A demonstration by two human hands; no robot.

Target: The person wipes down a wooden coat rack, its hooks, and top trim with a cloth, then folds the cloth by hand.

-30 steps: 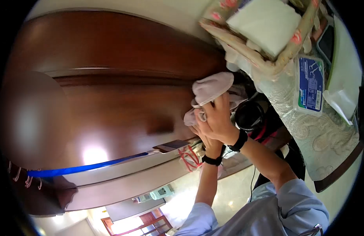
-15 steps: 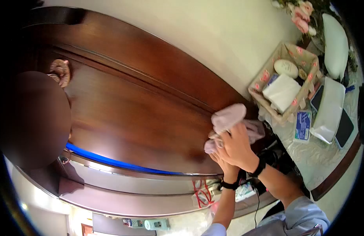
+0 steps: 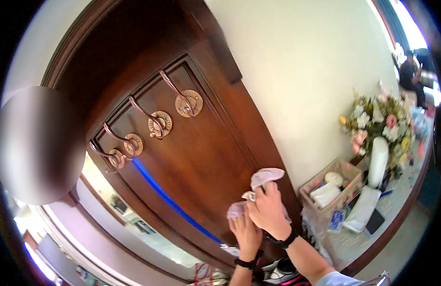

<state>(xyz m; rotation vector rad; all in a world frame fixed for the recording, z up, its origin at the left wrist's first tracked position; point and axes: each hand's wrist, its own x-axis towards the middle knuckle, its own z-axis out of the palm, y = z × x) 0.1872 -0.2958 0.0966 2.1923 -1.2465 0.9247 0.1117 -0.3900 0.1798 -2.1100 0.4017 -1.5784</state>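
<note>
A pale pink cloth [image 3: 266, 177] is bunched between my two hands in front of a dark wooden panel [image 3: 196, 176]. My right hand [image 3: 269, 212] has its fingers closed on the cloth, one lobe of which sticks out above them. Just to the left and lower, my left hand [image 3: 245, 234] grips another part of the cloth, with its fingertips curled at the fabric. The hands are close together, near the panel's lower right part. Whether the cloth touches the wood I cannot tell. Each wrist has a black band.
Bronze coat hooks [image 3: 158, 125] line the panel's upper part. A blue strap [image 3: 172, 200] hangs down it. To the right, a table [image 3: 346, 248] bears a fabric-lined basket [image 3: 320, 202], a white case [image 3: 362, 209] and a flower arrangement [image 3: 368, 119]. Farther back is a person [image 3: 409, 76].
My view has swung, bringing the row of hooks and the full flowers into sight. Both hands, still on the cloth, now appear lower and slightly left in the picture.
</note>
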